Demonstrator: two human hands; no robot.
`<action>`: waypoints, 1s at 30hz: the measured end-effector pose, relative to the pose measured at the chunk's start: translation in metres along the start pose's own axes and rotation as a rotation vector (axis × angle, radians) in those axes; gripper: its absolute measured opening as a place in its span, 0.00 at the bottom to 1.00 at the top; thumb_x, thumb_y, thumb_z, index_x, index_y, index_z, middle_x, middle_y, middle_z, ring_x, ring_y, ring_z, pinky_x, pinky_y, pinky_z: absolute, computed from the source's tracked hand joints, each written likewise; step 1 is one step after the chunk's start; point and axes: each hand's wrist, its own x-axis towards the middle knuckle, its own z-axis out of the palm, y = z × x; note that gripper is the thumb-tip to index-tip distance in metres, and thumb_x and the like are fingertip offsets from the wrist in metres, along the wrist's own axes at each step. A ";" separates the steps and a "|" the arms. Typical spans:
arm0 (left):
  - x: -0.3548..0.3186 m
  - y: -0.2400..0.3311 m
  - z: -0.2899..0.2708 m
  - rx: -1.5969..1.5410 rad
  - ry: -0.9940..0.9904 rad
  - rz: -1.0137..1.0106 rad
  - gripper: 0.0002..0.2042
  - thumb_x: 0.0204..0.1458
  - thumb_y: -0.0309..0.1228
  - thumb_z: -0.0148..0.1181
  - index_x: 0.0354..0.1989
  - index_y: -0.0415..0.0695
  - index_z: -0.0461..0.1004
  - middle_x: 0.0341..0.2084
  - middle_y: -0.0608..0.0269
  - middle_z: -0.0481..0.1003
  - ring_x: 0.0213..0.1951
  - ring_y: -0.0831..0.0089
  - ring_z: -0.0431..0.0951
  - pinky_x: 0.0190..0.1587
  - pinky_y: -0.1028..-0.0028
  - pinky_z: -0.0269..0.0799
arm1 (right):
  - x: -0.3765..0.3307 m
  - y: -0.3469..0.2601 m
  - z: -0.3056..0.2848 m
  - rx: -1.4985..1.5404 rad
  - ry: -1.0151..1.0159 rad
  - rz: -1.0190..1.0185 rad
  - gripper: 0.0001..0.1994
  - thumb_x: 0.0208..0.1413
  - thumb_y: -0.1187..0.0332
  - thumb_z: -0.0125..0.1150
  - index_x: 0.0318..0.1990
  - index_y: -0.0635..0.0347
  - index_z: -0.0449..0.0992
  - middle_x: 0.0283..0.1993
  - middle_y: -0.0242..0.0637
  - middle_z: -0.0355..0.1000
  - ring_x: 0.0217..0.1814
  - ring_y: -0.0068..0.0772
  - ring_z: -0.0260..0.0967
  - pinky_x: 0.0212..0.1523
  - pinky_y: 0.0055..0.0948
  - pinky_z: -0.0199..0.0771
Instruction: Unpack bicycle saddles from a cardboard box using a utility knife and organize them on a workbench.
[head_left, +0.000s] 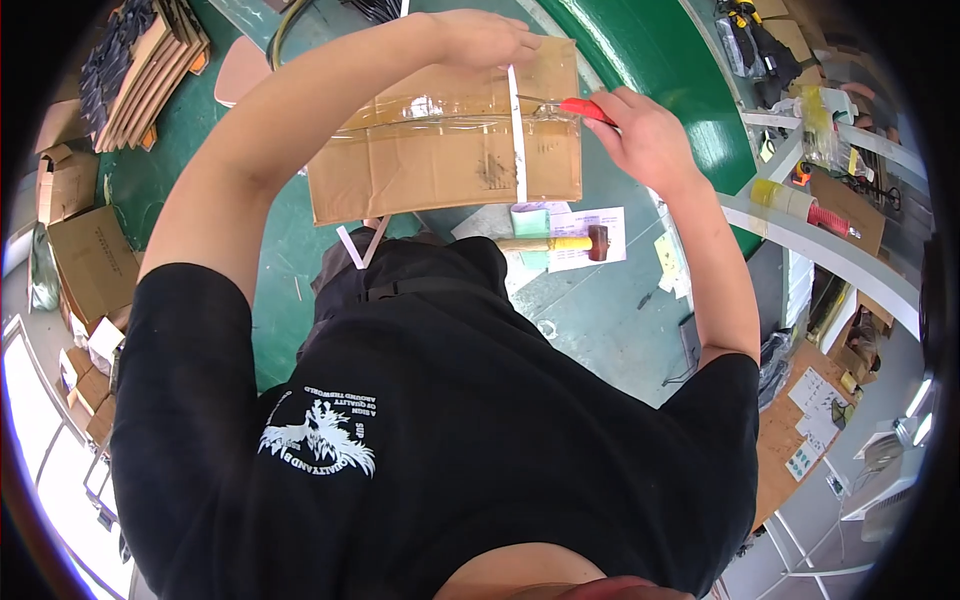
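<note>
A brown cardboard box (440,165), sealed with clear tape, is in front of me with a narrow white strap (518,140) running across its right part. My left hand (485,40) lies at the box's far edge, fingers stretched out over the far part of the strap. What its fingertips touch underneath is hidden. At the box's right side, my right hand (650,140) is closed around a red-handled tool (588,108) with a thin metal tip. That tip points left and is close to the strap; its exact kind is too small to tell.
A mallet (560,243) with a wooden handle lies on papers (600,222) behind the box's near edge. Flattened cardboard (155,75) is stacked at the far left, with cartons (95,260) below. A grey metal frame (800,235) stands at the right, beside a green curved surface (680,75).
</note>
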 end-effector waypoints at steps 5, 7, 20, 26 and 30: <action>-0.003 -0.018 0.034 -0.030 0.232 0.123 0.05 0.56 0.28 0.55 0.38 0.41 0.71 0.41 0.64 0.70 0.50 0.61 0.71 0.52 0.63 0.76 | 0.029 0.000 0.003 -0.036 -0.098 -0.060 0.11 0.62 0.59 0.62 0.45 0.54 0.77 0.36 0.37 0.74 0.37 0.46 0.76 0.36 0.41 0.77; -0.005 -0.020 0.045 -0.048 0.273 0.121 0.05 0.56 0.29 0.54 0.38 0.41 0.70 0.40 0.64 0.69 0.50 0.61 0.71 0.51 0.64 0.76 | 0.037 0.003 0.006 0.021 -0.105 -0.069 0.11 0.63 0.59 0.62 0.45 0.54 0.77 0.35 0.37 0.73 0.37 0.46 0.75 0.36 0.42 0.77; -0.002 -0.019 0.042 -0.014 0.361 0.194 0.07 0.54 0.33 0.58 0.31 0.45 0.69 0.33 0.57 0.70 0.40 0.56 0.73 0.46 0.60 0.71 | 0.050 0.022 0.039 0.057 -0.162 -0.101 0.10 0.63 0.61 0.62 0.45 0.55 0.77 0.33 0.38 0.72 0.38 0.45 0.74 0.37 0.41 0.76; 0.001 -0.040 0.078 -0.113 0.555 0.290 0.07 0.56 0.34 0.56 0.31 0.44 0.69 0.35 0.57 0.70 0.41 0.55 0.73 0.50 0.62 0.70 | 0.051 0.017 0.024 0.006 -0.194 -0.080 0.09 0.62 0.63 0.63 0.44 0.56 0.76 0.34 0.38 0.72 0.37 0.46 0.74 0.36 0.41 0.76; 0.001 -0.044 0.080 -0.083 0.469 0.226 0.07 0.56 0.34 0.56 0.33 0.44 0.69 0.37 0.57 0.71 0.44 0.54 0.75 0.54 0.60 0.69 | 0.061 0.017 0.044 0.005 -0.185 -0.162 0.08 0.62 0.64 0.63 0.43 0.56 0.76 0.33 0.38 0.72 0.36 0.46 0.73 0.34 0.42 0.76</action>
